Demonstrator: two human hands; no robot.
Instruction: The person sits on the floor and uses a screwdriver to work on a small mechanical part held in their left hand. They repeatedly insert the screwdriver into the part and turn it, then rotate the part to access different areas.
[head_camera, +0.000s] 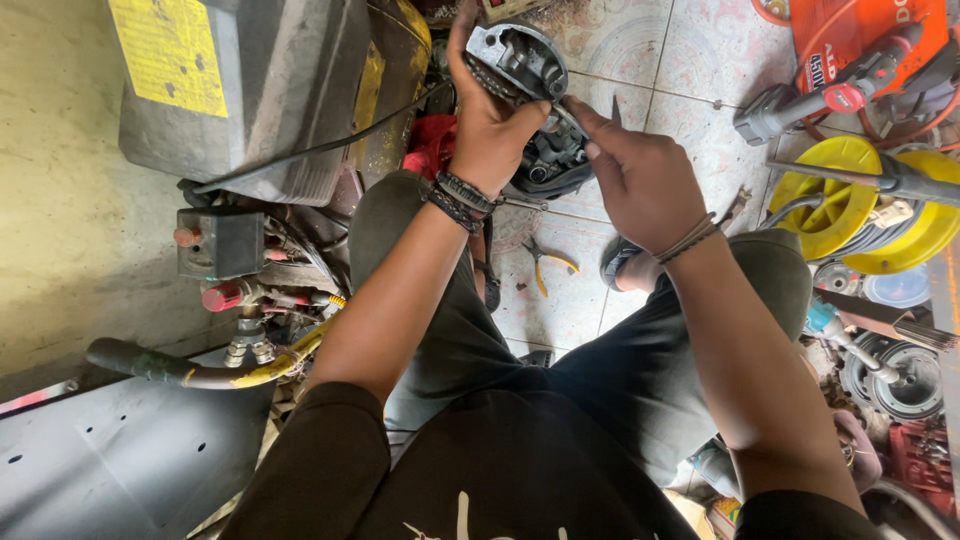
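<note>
My left hand (490, 120) grips a grey cast-metal housing (518, 60), holding it up over my knees with the thumb across its lower edge. Just below it hangs a dark, greasy machine part (553, 160) that seems joined to the housing. My right hand (640, 175) comes in from the right, its fingertips pinched at the gap between the housing and the dark part. Whether those fingers hold a small piece is hidden. Both wrists wear cord bracelets.
A grey tank with a yellow label (240, 80) and pipe fittings (245, 300) stand at the left. Yellow-handled pliers (545, 262) lie on the tiled floor (660, 60) between my legs. Yellow cable reels (850, 200) and an orange machine (860, 40) crowd the right.
</note>
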